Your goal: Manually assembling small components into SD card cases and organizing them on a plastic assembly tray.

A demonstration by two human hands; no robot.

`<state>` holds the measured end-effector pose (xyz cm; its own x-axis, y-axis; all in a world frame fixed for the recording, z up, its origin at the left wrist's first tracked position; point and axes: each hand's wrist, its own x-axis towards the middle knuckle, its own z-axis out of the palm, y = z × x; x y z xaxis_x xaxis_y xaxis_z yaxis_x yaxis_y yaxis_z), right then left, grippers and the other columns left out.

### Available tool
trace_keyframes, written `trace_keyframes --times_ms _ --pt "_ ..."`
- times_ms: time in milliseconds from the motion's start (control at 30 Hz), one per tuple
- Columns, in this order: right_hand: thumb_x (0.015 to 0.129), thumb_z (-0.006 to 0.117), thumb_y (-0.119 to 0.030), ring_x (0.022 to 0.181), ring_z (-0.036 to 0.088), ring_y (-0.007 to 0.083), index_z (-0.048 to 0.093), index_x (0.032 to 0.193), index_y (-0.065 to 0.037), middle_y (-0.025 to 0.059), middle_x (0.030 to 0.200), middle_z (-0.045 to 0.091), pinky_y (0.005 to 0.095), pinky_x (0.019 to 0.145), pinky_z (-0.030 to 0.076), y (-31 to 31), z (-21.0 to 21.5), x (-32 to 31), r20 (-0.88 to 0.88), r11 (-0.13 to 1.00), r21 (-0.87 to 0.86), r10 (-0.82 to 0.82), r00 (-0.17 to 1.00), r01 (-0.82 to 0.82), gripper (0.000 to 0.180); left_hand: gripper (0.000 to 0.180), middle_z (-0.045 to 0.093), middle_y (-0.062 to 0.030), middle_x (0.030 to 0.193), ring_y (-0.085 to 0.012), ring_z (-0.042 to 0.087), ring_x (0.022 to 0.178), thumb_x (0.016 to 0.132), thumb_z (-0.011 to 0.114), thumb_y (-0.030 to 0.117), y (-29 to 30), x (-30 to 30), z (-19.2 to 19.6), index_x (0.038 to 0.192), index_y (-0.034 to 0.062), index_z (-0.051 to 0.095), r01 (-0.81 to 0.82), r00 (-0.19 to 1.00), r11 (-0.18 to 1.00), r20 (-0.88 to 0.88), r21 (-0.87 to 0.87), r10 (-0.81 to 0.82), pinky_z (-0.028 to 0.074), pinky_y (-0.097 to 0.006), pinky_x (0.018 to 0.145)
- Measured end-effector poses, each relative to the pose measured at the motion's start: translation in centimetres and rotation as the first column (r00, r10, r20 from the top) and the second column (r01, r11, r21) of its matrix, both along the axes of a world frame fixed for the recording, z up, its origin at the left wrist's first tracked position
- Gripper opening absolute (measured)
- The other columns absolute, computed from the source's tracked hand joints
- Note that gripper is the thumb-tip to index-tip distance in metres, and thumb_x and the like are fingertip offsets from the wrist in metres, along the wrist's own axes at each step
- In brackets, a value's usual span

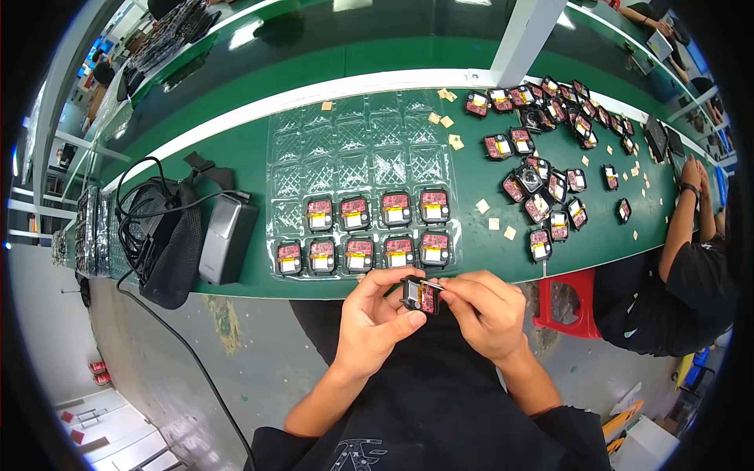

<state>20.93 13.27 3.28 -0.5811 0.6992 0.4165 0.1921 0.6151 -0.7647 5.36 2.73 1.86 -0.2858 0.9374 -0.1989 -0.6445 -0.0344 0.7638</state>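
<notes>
Close to my body, just off the table's front edge, my left hand (378,320) grips a small black-cased electronic module (420,297) by its sides. The module is tilted, and a red circuit board with a yellow strip shows inside. My right hand (488,311) is closed in a pinch at the module's upper right edge. A thin pale sliver shows at those fingertips, too small to name. In front of my hands lies a clear plastic tray (287,235) with square pockets. Its two nearest rows hold several similar modules (359,255), with red boards, yellow strips and white patches facing up.
Many loose modules (537,207) lie scattered and heaped on the green table's right side, among small beige squares (493,224). At left stand a grey box (228,239) and a black bag (171,251) with coiled cable. Another person (683,259) sits at right by a red stool (572,306).
</notes>
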Motion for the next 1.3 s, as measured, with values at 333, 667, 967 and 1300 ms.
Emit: trace_keyframes --times_ms 333,667,967,1300 --pt "0.072 0.080 0.001 0.062 0.067 0.0202 0.072 0.092 -0.001 0.0062 0.079 0.068 0.0317 0.054 0.054 0.45 -0.68 -0.51 0.067 0.962 0.272 -0.056 0.996 0.036 0.021 0.050 0.054 -0.0175 0.136 -0.0303 0.059 0.126 0.087 0.075 -0.006 -0.02 0.04 -0.66 0.132 -0.0026 0.053 -0.035 0.999 0.999 0.008 0.022 0.035 0.053 -0.039 0.103" --pt "0.073 0.082 -0.001 0.058 0.064 0.0191 0.072 0.091 0.000 0.0059 0.079 0.066 0.0315 0.050 0.051 0.55 -0.65 -0.46 0.045 0.943 0.331 -0.058 0.997 0.040 0.020 0.050 0.053 -0.0177 0.137 -0.0323 0.058 0.129 0.087 0.075 -0.005 0.06 0.06 -0.52 0.132 -0.0020 0.053 -0.025 0.999 0.999 0.021 0.034 0.024 0.053 -0.039 0.103" --pt "0.073 0.083 0.000 0.059 0.064 0.0195 0.072 0.092 0.000 0.0062 0.079 0.066 0.0320 0.051 0.051 0.25 -0.82 -0.37 0.053 0.944 0.326 -0.066 0.996 0.045 0.022 0.051 0.056 -0.0190 0.134 -0.0321 0.060 0.125 0.087 0.077 0.001 0.15 0.21 -0.10 0.132 -0.0043 0.054 -0.039 0.999 0.999 0.032 0.002 0.039 0.050 -0.045 0.109" --pt "0.077 0.079 0.002 0.063 0.069 0.0218 0.073 0.092 0.000 0.0095 0.083 0.072 0.0309 0.054 0.052 -0.02 -0.50 -0.24 0.041 0.988 0.148 -0.054 0.998 0.047 0.017 0.051 0.055 -0.0185 0.135 -0.0335 0.060 0.126 0.087 0.076 -0.001 0.22 0.09 -0.30 0.133 -0.0040 0.055 -0.042 0.998 0.999 -0.038 0.033 0.043 0.052 -0.045 0.107"
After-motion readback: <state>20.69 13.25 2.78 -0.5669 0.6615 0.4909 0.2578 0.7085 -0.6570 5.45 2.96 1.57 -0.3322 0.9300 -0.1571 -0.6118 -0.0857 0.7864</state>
